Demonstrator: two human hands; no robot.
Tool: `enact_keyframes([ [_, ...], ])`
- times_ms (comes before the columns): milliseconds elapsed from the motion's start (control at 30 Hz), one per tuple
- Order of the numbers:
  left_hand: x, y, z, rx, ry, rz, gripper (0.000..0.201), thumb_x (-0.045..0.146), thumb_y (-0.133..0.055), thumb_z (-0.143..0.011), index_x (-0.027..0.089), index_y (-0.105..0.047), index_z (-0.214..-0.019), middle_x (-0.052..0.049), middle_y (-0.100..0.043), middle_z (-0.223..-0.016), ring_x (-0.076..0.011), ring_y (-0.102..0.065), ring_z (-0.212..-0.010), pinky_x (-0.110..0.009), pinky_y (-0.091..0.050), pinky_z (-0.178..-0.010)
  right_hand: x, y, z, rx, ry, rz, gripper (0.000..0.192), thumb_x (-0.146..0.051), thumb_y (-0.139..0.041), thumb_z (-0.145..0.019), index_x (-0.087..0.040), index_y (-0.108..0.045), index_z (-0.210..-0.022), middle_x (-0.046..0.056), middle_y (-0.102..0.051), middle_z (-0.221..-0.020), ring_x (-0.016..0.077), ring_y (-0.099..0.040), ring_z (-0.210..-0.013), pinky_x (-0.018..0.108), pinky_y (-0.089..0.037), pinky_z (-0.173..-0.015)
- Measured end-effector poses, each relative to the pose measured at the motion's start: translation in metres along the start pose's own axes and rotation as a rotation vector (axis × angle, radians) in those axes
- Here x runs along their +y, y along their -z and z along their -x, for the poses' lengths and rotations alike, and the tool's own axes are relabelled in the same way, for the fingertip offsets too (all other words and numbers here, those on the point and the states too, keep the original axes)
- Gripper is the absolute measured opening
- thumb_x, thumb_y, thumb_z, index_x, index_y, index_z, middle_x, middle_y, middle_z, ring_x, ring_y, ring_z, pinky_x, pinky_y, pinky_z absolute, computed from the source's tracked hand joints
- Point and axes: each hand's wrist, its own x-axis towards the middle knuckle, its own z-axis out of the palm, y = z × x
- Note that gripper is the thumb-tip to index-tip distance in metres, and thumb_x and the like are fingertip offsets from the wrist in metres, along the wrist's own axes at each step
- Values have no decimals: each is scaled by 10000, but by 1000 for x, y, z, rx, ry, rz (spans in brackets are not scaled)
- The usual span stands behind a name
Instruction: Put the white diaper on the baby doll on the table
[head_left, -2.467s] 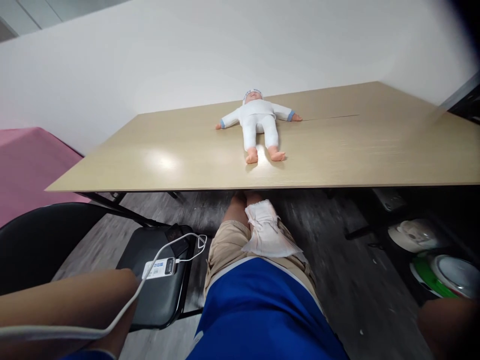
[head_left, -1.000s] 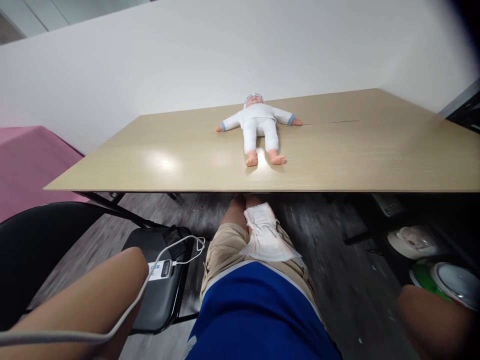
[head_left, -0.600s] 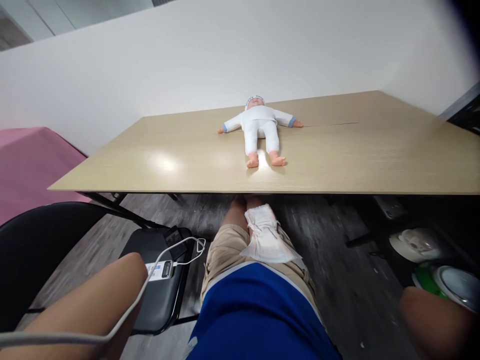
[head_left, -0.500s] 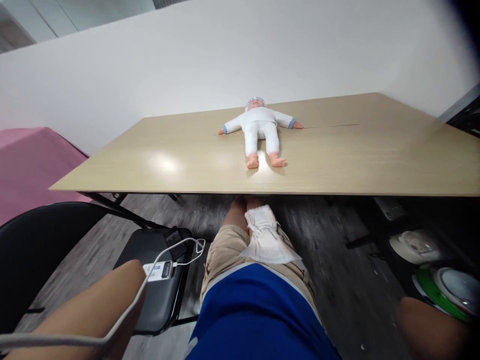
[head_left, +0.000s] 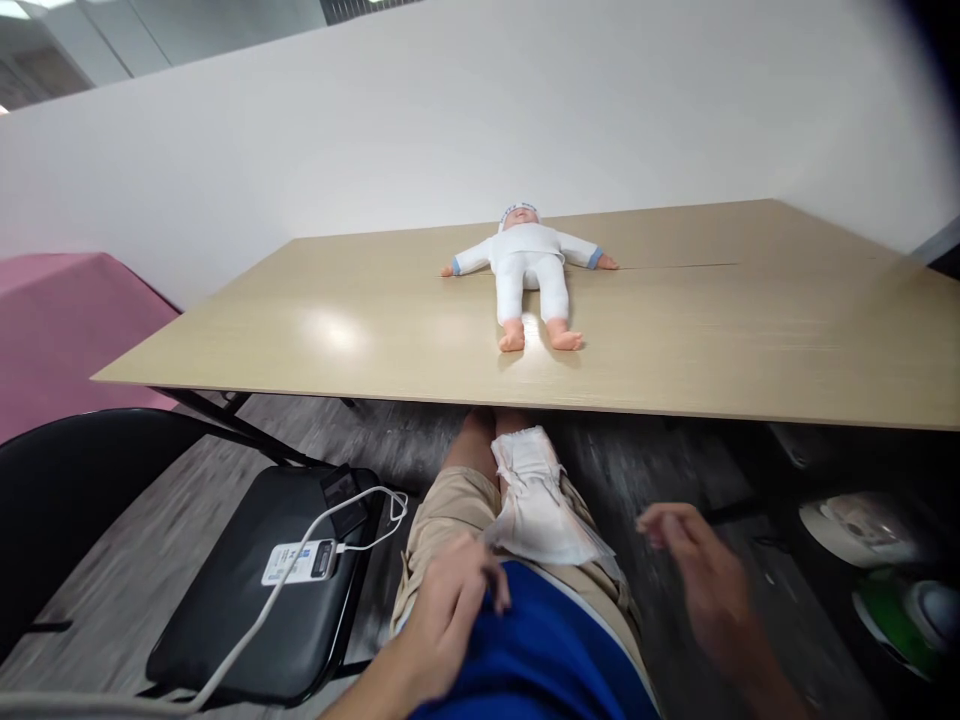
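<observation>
An unfolded white diaper [head_left: 534,505] lies across my thighs, on beige shorts. Just below its near left corner is my left hand [head_left: 454,600], fingers loosely bent and apart over the blue shirt, holding nothing that I can see. My right hand [head_left: 697,575] hangs in the air to the right of my lap, a little blurred, its fingers half curled and nothing visible in them. On the table, a baby doll [head_left: 529,265] in white clothes with blue cuffs and a printed cap lies on its back, arms spread and bare feet towards me.
The wooden table [head_left: 360,370] runs along a white wall. To my left stands a black chair [head_left: 262,620] bearing a power bank [head_left: 300,562] with a white cable [head_left: 259,625]. Blurred white and green containers [head_left: 892,620] sit low at right. A pink-covered surface [head_left: 75,330] is far left.
Both hands have come into view from the lower sides, moving inwards to my lap. The diaper and doll stay in place, while the view has shifted slightly.
</observation>
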Motion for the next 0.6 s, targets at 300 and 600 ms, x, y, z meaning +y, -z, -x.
enact_keyframes([
  [300,-118,-43,-105,-132,533,-334,643,693,-304,-1157,191,-704,-1126,-229,-824,-1255,-446,-752,-1266,-525,-509,-1073,85,-78,-75,-332,-474,154,1014,-1066,-466,-704,-223,-781,-1170,166,-798,-1372,393,-722,-1348,518,-522,-1250],
  [600,-148,-71,-123,-82,622,-37,590,772,-568,-1000,202,-715,-960,-174,-799,-980,-400,-756,-976,-430,-419,-834,80,-117,-77,-412,-427,-1,1042,-1133,-613,-658,-175,-715,-1057,109,-780,-1072,300,-723,-1079,360,-530,-981],
])
